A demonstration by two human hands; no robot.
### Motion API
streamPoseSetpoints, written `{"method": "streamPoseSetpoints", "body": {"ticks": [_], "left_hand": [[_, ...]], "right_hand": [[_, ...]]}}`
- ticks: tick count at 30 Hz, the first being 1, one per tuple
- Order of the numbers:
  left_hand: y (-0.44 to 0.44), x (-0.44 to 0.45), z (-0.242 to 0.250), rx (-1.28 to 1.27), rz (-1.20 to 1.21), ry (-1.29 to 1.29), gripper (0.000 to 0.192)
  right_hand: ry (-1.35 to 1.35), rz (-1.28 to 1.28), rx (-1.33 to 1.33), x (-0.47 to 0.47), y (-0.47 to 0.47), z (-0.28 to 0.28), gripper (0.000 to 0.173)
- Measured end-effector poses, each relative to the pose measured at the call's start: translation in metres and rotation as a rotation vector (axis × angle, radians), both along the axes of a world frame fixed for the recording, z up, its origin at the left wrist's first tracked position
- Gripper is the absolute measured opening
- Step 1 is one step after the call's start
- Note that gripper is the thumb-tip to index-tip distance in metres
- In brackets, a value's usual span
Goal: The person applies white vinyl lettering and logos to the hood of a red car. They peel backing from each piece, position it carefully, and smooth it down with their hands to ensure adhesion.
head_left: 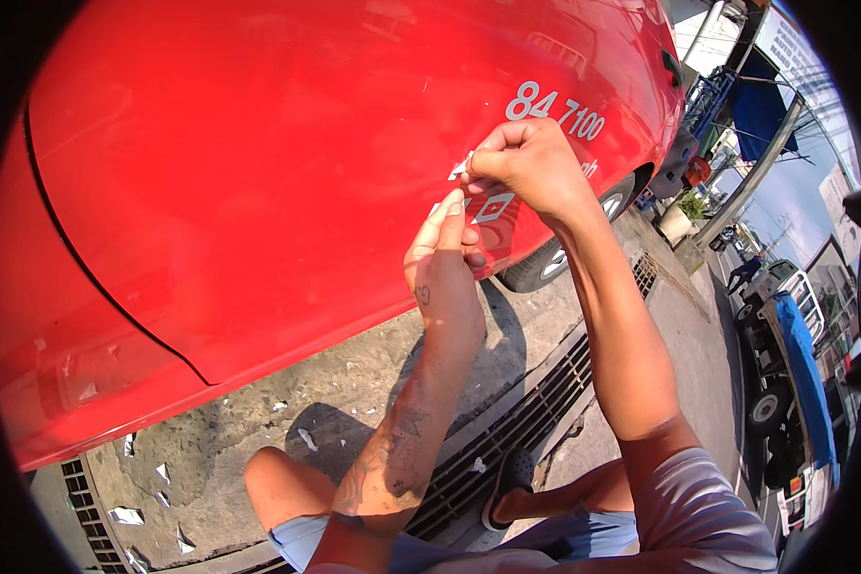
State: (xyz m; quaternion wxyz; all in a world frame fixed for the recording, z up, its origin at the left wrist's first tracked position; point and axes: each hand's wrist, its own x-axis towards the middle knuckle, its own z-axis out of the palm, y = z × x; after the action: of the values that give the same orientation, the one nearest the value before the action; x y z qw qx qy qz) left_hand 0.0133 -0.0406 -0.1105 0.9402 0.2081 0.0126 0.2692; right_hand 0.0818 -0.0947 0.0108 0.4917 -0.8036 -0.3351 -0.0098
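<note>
Before me is the red body panel [258, 179] of a vehicle, which bears silver-white vinyl lettering [581, 122]. My right hand [531, 165] pinches a small silver-white scrap of vinyl [459, 171] between thumb and forefinger, close to the panel. Just below it, my left hand [445, 258] has its fingertips drawn together beside a partly covered white decal [436, 208]. Whether those fingertips grip anything is hidden. A square white play-button decal [493, 208] sits to the right of the left fingertips. My right hand and wrist cover part of the lettering.
Torn vinyl scraps [125, 515] litter the concrete ground [258, 402]. A metal drain grating [516, 409] runs beneath me, near my clog [511, 481]. Beyond the car's wheel [552, 265] stands a potted plant [681, 215]. A truck [782, 344] is on the road at right.
</note>
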Motion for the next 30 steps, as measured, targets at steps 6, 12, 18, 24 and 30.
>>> {"method": "streamPoseSetpoints", "body": {"ticks": [6, 12, 18, 24, 30], "left_hand": [[0.008, 0.010, 0.031, -0.337, -0.239, -0.013, 0.011], [0.011, 0.009, 0.044, -0.309, -0.154, 0.102, 0.015], [0.018, 0.019, 0.047, -0.385, -0.222, 0.112, 0.015], [0.014, 0.020, 0.049, -0.495, -0.311, 0.043, 0.022], [0.000, 0.019, 0.044, -0.373, -0.238, -0.036, 0.018]], "right_hand": [[0.015, 0.026, 0.008, 0.004, 0.000, 0.001, 0.012], [-0.014, -0.008, -0.039, 0.005, 0.001, -0.001, 0.015], [-0.046, -0.046, -0.080, 0.005, 0.005, 0.001, 0.015], [-0.143, -0.020, -0.104, 0.009, 0.003, 0.002, 0.014], [-0.180, 0.012, -0.155, 0.011, 0.002, 0.007, 0.013]]}}
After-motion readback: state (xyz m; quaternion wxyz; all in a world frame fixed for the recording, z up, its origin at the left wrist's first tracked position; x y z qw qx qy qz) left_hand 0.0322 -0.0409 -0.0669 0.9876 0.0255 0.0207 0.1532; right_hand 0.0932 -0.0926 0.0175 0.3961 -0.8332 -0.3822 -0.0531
